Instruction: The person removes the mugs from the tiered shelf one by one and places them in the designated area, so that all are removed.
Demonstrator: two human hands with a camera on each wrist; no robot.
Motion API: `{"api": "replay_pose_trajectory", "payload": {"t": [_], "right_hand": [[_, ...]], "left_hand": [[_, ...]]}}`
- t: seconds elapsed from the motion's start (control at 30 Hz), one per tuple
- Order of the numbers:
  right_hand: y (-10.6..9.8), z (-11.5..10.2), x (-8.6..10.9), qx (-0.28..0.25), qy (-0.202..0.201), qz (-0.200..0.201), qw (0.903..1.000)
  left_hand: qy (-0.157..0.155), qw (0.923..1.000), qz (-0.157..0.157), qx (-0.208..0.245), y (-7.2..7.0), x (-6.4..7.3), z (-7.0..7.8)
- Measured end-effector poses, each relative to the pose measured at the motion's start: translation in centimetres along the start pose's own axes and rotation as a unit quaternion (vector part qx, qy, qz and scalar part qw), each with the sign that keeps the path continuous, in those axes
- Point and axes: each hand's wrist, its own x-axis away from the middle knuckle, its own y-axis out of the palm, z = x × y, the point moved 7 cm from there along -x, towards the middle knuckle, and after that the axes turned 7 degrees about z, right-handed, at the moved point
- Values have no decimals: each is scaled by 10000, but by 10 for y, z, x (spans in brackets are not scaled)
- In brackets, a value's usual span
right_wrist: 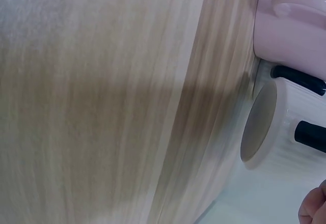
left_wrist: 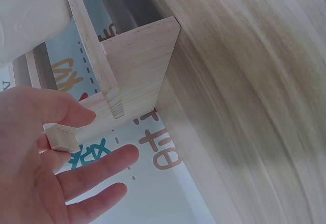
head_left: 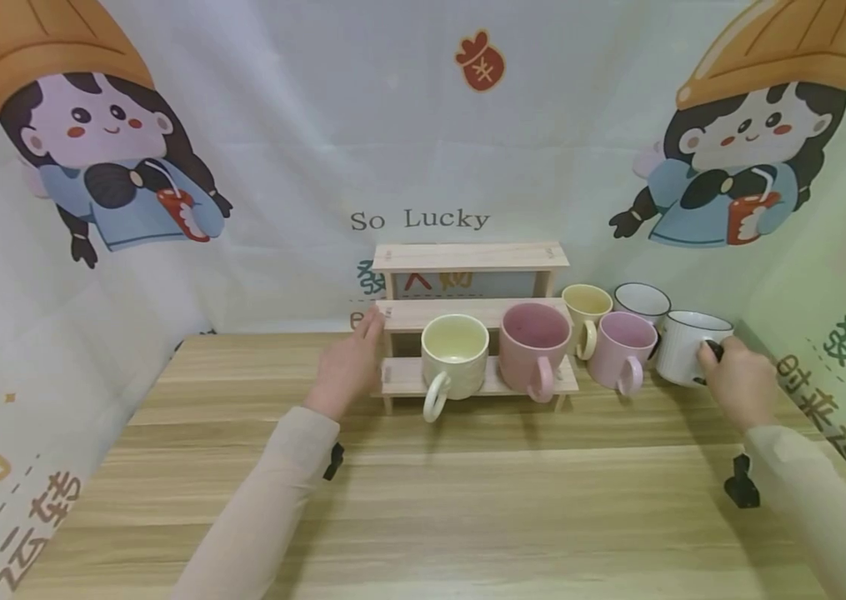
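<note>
2 look done: cream mug, pink mug on rack; 4 seem left. Right fingers pinch front white mug by its handle, beside rack; left fingers loosely straight at rack's end.

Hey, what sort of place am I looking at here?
Probably a small staged tabletop setup, maybe for filming: cartoon-printed cloth hangs behind and along both sides, and a wood-grain table holds a little wooden rack and several mugs. The wider room isn't visible.
</note>
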Motion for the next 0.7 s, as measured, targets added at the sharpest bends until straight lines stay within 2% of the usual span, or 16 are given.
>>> {"api": "replay_pose_trajectory", "payload": {"t": [0.23, 0.47, 0.7], "right_hand": [[1, 1, 2, -3, 53, 97, 9999], [5, 3, 5, 55, 94, -169, 9998], [8, 5, 4, 73, 1, -168, 9998]], "left_hand": [[-26, 10000, -60, -44, 1, 1, 1], [-23, 10000, -62, 36, 1, 1, 1], [-37, 10000, 17, 64, 2, 0, 0]]}}
